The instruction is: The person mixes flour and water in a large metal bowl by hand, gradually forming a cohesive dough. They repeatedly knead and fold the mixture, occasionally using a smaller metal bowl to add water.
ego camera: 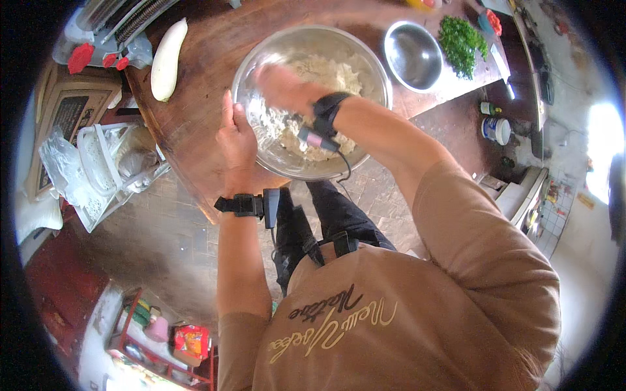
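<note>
A large metal mixing bowl [374, 63] stands near the front edge of the wooden table, holding pale, lumpy dough [337, 73] and loose white flour [274, 122]. My left hand [238, 137] holds the bowl at its left side, thumb near the rim and a finger stretched upward. Inside the bowl, over the left part of the mixture, my right hand [283, 88] is motion-blurred. Its fingers cannot be made out, nor whether they grip any dough. Both wrists wear black straps with small devices; a cable hangs from the right one.
On the wooden table [205, 73] lie a whitish elongated vegetable [168, 61], a smaller metal bowl [413, 56], chopped greens [459, 46] and a knife [501, 63]. A machine with red knobs [80, 57] stands at the far left. Below it is a white plastic basket [100, 161] with bags.
</note>
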Demonstrator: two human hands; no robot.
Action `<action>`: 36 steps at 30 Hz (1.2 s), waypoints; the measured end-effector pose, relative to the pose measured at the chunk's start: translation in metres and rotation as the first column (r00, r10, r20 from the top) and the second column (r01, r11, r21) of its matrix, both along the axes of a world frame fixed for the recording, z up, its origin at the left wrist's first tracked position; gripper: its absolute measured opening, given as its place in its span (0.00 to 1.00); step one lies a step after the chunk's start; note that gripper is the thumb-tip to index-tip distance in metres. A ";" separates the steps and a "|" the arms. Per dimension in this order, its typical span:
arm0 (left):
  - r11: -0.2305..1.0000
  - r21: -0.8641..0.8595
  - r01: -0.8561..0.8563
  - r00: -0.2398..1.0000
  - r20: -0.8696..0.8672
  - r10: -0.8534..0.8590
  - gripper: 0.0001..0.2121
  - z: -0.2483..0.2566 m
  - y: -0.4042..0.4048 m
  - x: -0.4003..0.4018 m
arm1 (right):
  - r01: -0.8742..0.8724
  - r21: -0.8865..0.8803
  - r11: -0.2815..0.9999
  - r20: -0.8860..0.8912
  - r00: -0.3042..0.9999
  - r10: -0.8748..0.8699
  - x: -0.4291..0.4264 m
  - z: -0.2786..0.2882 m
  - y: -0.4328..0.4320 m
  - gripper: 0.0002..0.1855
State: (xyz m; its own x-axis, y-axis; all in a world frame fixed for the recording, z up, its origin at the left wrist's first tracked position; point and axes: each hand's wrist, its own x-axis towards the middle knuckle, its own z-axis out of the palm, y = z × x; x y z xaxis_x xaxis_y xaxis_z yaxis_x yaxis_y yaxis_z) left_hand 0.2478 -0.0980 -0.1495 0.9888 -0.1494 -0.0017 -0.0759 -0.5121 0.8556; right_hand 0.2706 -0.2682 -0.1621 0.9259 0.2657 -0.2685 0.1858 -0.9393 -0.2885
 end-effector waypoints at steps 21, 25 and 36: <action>0.991 -0.124 -0.045 0.994 0.092 0.057 0.17 -0.016 0.006 0.009 | 0.358 -0.007 0.934 -0.058 0.932 -0.358 -0.053 -0.052 -0.164 0.09; 0.995 -0.095 -0.036 0.999 0.033 0.039 0.16 -0.016 0.005 0.007 | 0.525 -0.047 0.850 -0.268 0.813 -0.517 0.000 0.008 -0.071 0.09; 0.997 -0.040 -0.070 0.997 0.020 0.071 0.15 -0.014 0.009 0.013 | -0.231 0.193 0.954 0.272 0.946 0.174 -0.053 -0.037 0.006 0.09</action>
